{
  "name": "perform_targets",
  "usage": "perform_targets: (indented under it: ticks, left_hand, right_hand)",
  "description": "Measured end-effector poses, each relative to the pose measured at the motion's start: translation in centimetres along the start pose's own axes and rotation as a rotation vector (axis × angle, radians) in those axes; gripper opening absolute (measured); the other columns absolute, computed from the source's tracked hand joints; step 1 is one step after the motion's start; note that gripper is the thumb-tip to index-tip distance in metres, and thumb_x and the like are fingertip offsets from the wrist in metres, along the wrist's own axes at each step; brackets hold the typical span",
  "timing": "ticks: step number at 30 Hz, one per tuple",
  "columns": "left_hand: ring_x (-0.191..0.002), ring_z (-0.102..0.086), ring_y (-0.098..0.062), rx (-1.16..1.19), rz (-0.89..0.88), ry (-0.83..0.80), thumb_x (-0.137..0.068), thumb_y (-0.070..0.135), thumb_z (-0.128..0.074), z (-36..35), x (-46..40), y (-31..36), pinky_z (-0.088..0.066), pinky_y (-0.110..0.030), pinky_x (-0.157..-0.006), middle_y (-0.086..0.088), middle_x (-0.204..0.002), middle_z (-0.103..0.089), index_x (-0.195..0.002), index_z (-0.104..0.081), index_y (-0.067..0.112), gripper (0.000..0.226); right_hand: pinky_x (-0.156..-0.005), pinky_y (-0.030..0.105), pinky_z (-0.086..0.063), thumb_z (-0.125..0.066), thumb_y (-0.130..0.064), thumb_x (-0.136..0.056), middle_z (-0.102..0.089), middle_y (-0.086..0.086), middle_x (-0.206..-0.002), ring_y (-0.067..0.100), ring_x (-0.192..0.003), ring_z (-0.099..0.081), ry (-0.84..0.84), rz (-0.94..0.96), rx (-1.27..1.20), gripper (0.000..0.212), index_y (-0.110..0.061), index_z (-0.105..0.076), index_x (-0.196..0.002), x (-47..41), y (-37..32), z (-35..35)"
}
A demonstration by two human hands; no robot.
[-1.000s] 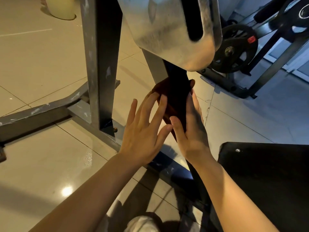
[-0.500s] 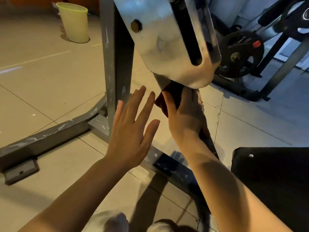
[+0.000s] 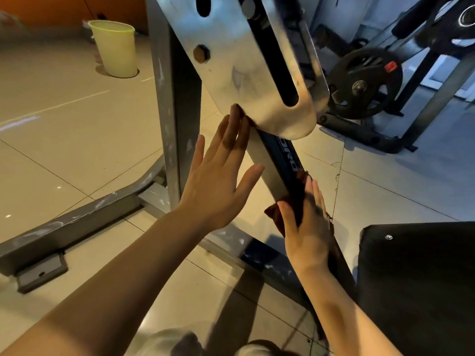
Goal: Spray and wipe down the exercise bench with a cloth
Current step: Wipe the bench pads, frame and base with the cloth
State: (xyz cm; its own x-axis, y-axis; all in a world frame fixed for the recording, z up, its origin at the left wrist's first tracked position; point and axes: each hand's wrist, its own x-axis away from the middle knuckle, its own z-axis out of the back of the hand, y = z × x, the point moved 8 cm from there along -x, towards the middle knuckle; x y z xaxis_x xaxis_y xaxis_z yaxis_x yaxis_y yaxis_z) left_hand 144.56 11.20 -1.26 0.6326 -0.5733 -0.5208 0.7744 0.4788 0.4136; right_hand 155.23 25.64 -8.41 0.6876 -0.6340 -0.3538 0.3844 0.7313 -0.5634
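A slanted black and grey bar [image 3: 281,160] of the exercise bench frame runs down from a silver slotted metal plate [image 3: 246,73]. My right hand [image 3: 305,227] wraps a dark reddish-brown cloth [image 3: 276,214] around the lower part of this bar, thumb on the left side and fingers over the right. My left hand [image 3: 218,181] is held flat with straight fingers; its fingertips touch the bar just under the silver plate. The black padded bench seat [image 3: 416,278] lies at the lower right. No spray bottle is in view.
A grey upright post [image 3: 174,124] and grey floor rails [image 3: 77,222] stand left of the bar on beige tiles. A pale green bin [image 3: 115,47] sits at the back left. A weight plate [image 3: 365,83] on a dark rack stands at the back right.
My right hand has slid the cloth down the slanted bar from just under the silver plate. My left hand has moved up and now touches the bar near the plate.
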Motion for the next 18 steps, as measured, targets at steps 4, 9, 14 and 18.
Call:
perform_targets:
  ticks: [4, 9, 14, 18]
  left_hand:
    - [-0.147, 0.016, -0.009, -0.004, -0.007, -0.002, -0.089, 0.071, 0.004, -0.5, 0.4, 0.0, 0.012, -0.042, -0.119, 0.015, -0.152, 0.031, -0.147, 0.017, 0.03, 0.072]
    - [-0.146, 0.016, -0.008, 0.022, 0.039, 0.072, -0.092, 0.068, -0.002, 0.0, 0.6, -0.5, 0.007, -0.043, -0.119, 0.016, -0.154, 0.02, -0.148, 0.009, 0.031, 0.068]
    - [-0.145, 0.01, -0.005, 0.096, 0.113, 0.117, -0.095, 0.064, -0.004, -0.9, 2.2, -0.3, 0.002, -0.043, -0.116, 0.012, -0.155, 0.008, -0.15, 0.003, 0.028, 0.066]
    - [-0.148, 0.012, -0.011, 0.067, 0.061, 0.018, -0.096, 0.061, -0.003, -2.9, 2.7, 0.4, 0.006, -0.041, -0.118, 0.014, -0.156, 0.016, -0.15, 0.006, 0.032, 0.062]
  right_hand:
    - [-0.112, 0.05, -0.035, -0.024, -0.066, -0.091, -0.036, 0.006, -0.155, 0.029, -0.14, -0.038, 0.03, 0.058, -0.04, 0.073, -0.026, -0.025, -0.153, -2.5, -5.7, 0.1]
    - [-0.104, 0.052, -0.045, -0.033, -0.05, -0.097, -0.051, 0.014, -0.141, 0.035, -0.125, -0.051, 0.021, 0.133, -0.007, 0.057, -0.013, -0.043, -0.14, -5.0, -9.3, 0.0]
    - [-0.102, 0.061, -0.038, -0.021, -0.072, -0.091, -0.039, 0.008, -0.153, 0.036, -0.138, -0.039, 0.065, 0.198, 0.026, 0.07, -0.031, -0.021, -0.148, -2.8, -3.6, -0.4]
    - [-0.104, 0.062, -0.04, -0.024, -0.076, -0.089, -0.029, 0.004, -0.158, 0.027, -0.143, -0.029, 0.039, 0.127, -0.014, 0.073, -0.035, -0.014, -0.148, 1.2, 3.8, -0.2]
